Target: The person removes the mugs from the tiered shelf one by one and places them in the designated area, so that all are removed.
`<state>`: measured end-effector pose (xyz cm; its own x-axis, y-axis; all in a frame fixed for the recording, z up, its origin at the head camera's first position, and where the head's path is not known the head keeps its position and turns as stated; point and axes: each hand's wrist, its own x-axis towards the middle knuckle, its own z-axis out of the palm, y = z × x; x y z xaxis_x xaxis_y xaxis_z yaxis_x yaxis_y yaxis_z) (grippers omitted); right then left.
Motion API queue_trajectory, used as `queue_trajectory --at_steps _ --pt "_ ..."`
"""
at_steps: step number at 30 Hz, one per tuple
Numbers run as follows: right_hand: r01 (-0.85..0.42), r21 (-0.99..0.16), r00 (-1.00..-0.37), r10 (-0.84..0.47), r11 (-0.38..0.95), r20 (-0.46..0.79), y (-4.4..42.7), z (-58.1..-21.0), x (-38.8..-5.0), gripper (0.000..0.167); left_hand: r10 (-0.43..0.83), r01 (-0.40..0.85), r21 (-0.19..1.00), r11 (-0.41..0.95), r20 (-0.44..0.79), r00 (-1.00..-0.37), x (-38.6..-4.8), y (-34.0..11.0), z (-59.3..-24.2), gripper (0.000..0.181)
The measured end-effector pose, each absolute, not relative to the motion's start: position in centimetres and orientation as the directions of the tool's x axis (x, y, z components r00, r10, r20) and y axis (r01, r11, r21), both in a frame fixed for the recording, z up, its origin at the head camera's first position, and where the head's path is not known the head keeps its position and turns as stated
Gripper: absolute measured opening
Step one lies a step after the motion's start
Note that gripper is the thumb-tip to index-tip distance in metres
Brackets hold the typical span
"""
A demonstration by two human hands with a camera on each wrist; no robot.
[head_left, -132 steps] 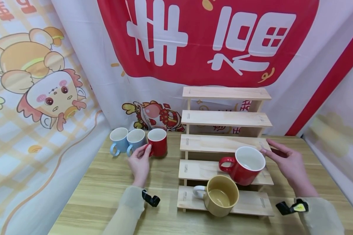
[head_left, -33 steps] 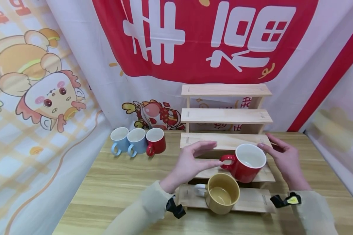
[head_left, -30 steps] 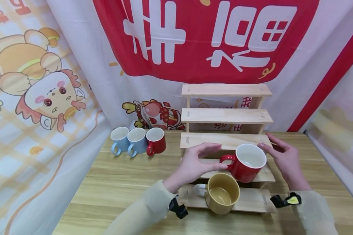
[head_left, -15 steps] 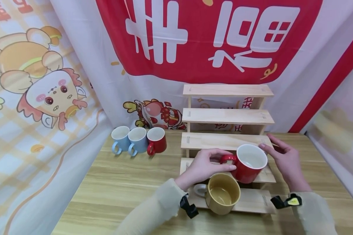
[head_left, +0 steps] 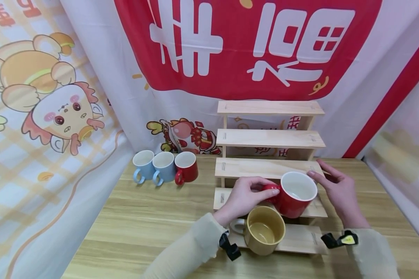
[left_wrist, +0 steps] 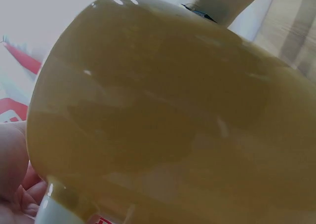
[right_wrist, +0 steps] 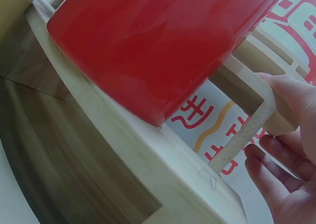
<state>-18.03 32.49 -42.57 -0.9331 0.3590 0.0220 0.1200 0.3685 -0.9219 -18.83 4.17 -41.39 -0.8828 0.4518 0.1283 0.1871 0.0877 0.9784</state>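
A red mug [head_left: 293, 205] with a white inside stands upright on the second step from the bottom of a wooden step shelf [head_left: 255, 167]. My left hand [head_left: 246, 195] pinches its handle between thumb and fingers, mostly covering it. On the lowest step is a yellow mug [head_left: 265, 240] with a white handle, under my left wrist; this mug fills most of the left wrist view. My right hand [head_left: 340, 193] holds the right end of the third step, thumb on the board. In the right wrist view, the fingers [right_wrist: 276, 177] lie beyond the shelf's side.
Two light blue mugs [head_left: 144, 164] and another red mug [head_left: 186, 168] stand in a row at the table's back left. Behind the shelf hangs a printed cloth [head_left: 181, 93]. The wooden table [head_left: 136, 224] extends to the left of the shelf.
My left hand has left the back-left red mug, crossed right to the shelf and closed on the handle of the red mug there. The right hand stays at the shelf.
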Motion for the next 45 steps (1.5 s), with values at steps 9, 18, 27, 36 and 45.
queue_trajectory --at_steps 9,18,27,36,45 --pt "0.130 -0.919 -0.933 0.360 0.372 0.014 32.4 -42.6 -18.1 0.075 0.440 0.208 0.975 0.075 0.155 -0.885 -18.8 4.2 -41.8 0.011" --pt "0.116 -0.927 -0.933 0.360 0.356 0.022 32.4 -42.4 -17.9 0.073 0.464 0.207 0.978 0.027 0.171 -0.869 -18.2 4.0 -41.0 0.010" --pt "0.088 -0.954 -0.938 0.347 0.288 0.018 32.7 -42.8 -17.8 0.061 0.431 0.209 0.978 -0.029 0.200 -0.880 -17.3 3.6 -39.3 0.011" --pt "0.078 -0.949 -0.935 0.353 0.306 0.037 32.8 -42.8 -17.9 0.063 0.377 0.245 0.962 -0.121 0.272 -0.885 -17.4 1.9 -37.7 0.016" --pt "0.106 -0.940 -0.934 0.356 0.324 0.018 32.6 -42.7 -17.9 0.071 0.324 0.236 0.957 -0.169 0.280 -0.904 -17.3 -1.7 -36.7 0.019"
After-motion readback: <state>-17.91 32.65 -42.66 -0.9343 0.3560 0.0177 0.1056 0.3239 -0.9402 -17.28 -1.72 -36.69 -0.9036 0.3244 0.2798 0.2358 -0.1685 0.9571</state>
